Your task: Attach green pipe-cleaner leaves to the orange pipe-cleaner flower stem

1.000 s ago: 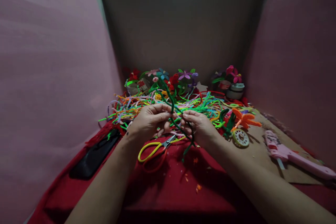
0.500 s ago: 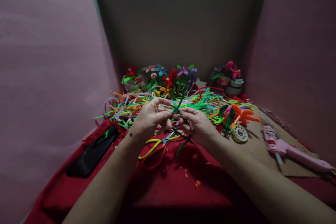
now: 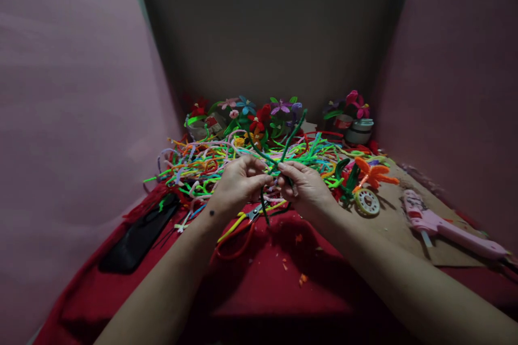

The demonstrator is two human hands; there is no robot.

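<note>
Dk grn stems [image 3: 288, 142], yel/red scissors [image 3: 253, 213]

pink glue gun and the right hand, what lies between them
In the head view, dark green leaves, an orange flower and a round white disc lie between the right hand and the pink glue gun, then brown cardboard.

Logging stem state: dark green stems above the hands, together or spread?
Spread. The green stems form a V, one leaning left, one right, meeting at the right fingers.
</note>
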